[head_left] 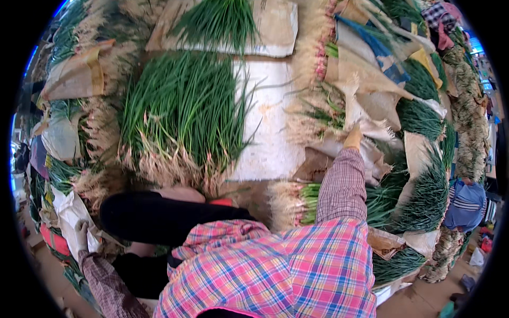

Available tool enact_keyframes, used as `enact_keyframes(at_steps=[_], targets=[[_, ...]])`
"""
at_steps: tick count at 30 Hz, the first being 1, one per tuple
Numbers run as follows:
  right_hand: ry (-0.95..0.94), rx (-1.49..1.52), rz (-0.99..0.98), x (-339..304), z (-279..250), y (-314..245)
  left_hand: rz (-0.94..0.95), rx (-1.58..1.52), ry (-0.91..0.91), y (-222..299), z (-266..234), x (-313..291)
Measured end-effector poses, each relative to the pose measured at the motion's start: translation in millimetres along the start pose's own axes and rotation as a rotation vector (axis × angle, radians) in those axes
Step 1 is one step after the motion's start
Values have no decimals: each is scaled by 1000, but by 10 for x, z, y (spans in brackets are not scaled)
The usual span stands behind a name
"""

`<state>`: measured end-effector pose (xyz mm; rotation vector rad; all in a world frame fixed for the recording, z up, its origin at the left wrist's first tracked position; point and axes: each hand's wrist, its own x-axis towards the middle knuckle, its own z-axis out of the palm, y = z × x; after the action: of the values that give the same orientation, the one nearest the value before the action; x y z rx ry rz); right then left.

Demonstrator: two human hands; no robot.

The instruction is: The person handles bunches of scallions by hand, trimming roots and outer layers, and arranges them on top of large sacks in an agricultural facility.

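My right hand (352, 139), in a tan glove, reaches out ahead to the right. Its fingers close together at the edge of a pale woven sack (374, 117), which lies over bunches of green onions. My left hand (81, 233), in a greyish glove, is low at the far left against a white sack (71, 212); its fingers are too small to read. Between my hands, a broad heap of green onions (185, 100) lies with its roots toward me. To its right is a bare white sheet (265, 122). A small onion bunch (328, 108) lies left of my right hand.
More onions (307, 204) lie beneath my right forearm, roots to the left. Sack-covered rows stand along both sides. Another pile (217, 24) rests on a flattened sack (275, 29) at the far end. A person in blue (465, 205) is at the far right.
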<state>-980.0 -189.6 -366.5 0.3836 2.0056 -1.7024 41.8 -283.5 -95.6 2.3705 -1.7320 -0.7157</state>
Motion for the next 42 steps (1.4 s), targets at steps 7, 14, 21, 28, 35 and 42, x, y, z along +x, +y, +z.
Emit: enact_keyframes(at_steps=[7, 14, 21, 28, 35, 42], targets=[[-43, -3, 7, -112, -11, -67, 11, 54, -64, 587, 1, -4], [81, 55, -54, 298, -91, -276, 50, 243, 70, 904, 1, -48], [-147, 335, -63, -146, 14, -930, 84, 146, -33, 752, -14, 141], [-55, -1038, -903, 688, -435, 85, 113, 207, -64, 1516, 452, 71], [-304, -541, -616, 822, -524, 371, 271, 203, -28, 1648, 609, 231], [-117, -446, -451, 459, -531, 15, 307, -173, -165, 970, 997, 330]])
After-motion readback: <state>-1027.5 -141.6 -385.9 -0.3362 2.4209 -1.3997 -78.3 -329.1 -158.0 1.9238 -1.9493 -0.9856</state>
